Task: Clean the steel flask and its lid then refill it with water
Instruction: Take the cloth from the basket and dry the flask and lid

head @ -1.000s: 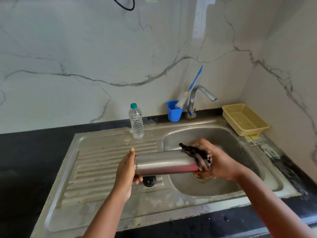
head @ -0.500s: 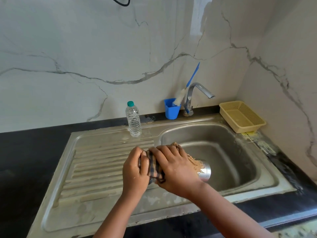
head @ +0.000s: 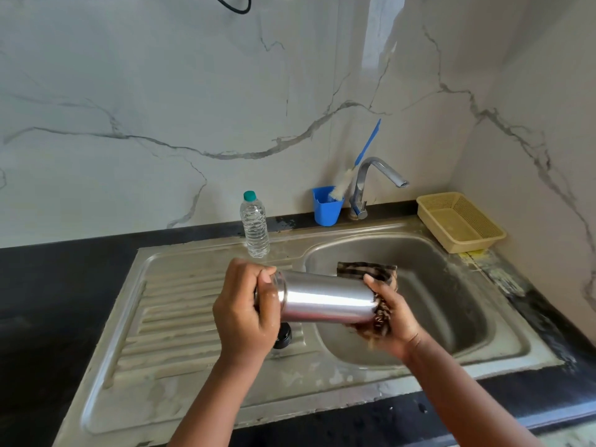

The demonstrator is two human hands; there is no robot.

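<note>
The steel flask point(head: 325, 300) lies on its side in the air over the sink's edge, mouth to the left. My left hand point(head: 245, 314) grips its neck end. My right hand point(head: 392, 321) holds a dark striped scrub cloth point(head: 371, 272) wrapped round the flask's base. Below my left hand, the black lid point(head: 283, 336) sits on the draining board, partly hidden.
The steel sink basin point(head: 458, 304) is to the right, the ribbed draining board point(head: 174, 311) to the left. A tap point(head: 371, 185), a blue cup point(head: 326, 206) with a bottle brush, a plastic water bottle point(head: 255, 225) and a yellow basket point(head: 459, 221) stand along the back.
My right hand slid the cloth along the flask, from near the neck half a second ago to the base. The flask body is bare again.
</note>
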